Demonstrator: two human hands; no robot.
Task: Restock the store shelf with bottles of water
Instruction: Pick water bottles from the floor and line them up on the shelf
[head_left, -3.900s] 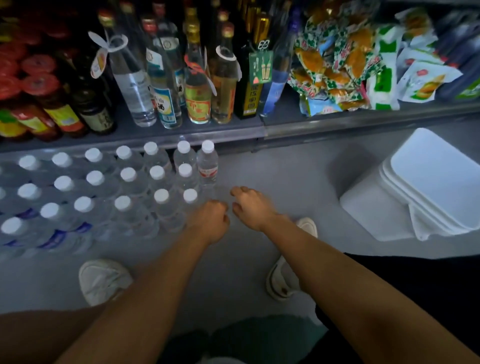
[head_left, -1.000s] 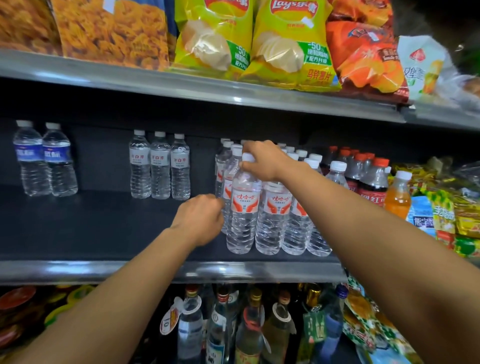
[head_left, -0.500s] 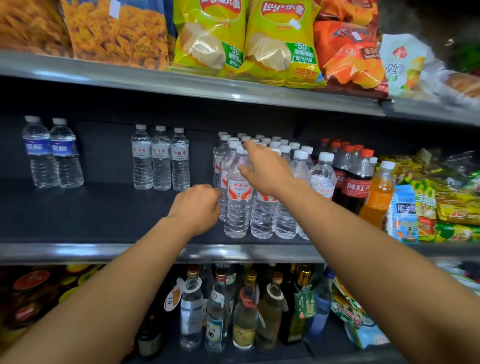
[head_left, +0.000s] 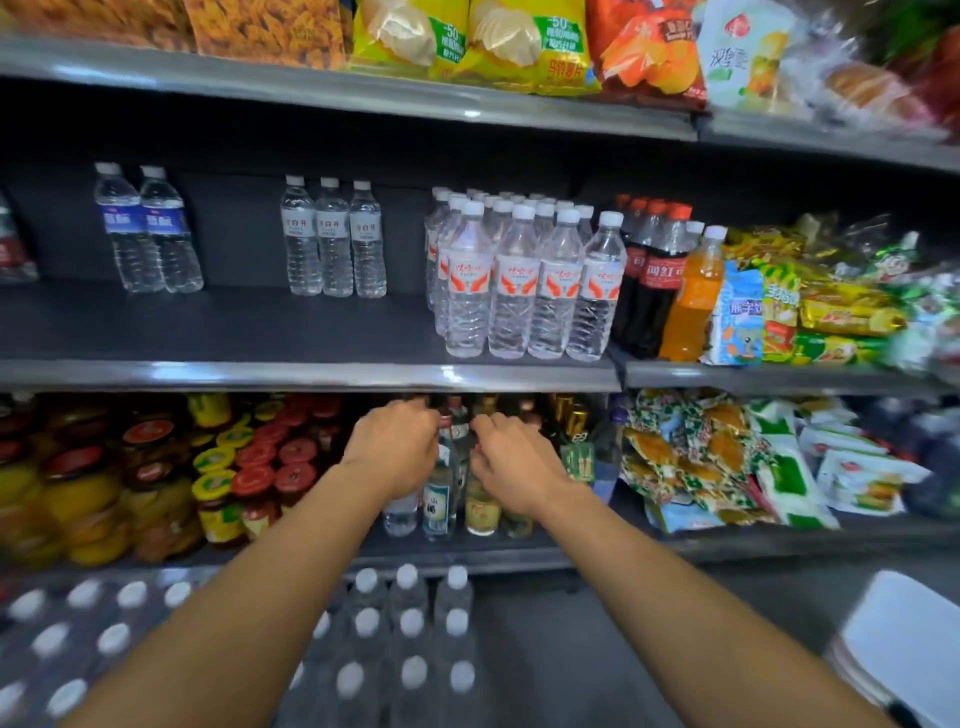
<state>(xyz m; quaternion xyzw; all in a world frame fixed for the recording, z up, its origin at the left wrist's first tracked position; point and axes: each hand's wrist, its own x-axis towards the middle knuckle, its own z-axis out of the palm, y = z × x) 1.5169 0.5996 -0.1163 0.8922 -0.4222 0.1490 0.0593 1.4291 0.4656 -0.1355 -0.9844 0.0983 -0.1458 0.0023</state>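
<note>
Several red-labelled water bottles (head_left: 519, 283) with white caps stand in tight rows on the dark middle shelf (head_left: 311, 375), right of centre. On the floor below lies a pack of white-capped water bottles (head_left: 410, 629). My left hand (head_left: 395, 449) and my right hand (head_left: 514, 465) hang side by side below the middle shelf, in front of the glass bottles (head_left: 441, 499) on the bottom shelf. Both hands hold nothing, with fingers loosely curled and apart.
Three white-labelled bottles (head_left: 332, 239) and two blue-labelled bottles (head_left: 148, 228) stand farther left on the middle shelf. Cola and orange drinks (head_left: 670, 280) sit right of the water. Jars (head_left: 156, 467) fill the lower left, snack packs (head_left: 727, 457) the lower right. A white container (head_left: 904, 639) stands on the floor.
Both hands have left the water bottles on the middle shelf and dropped below its edge. The view has tilted down, showing the floor pack again.
</note>
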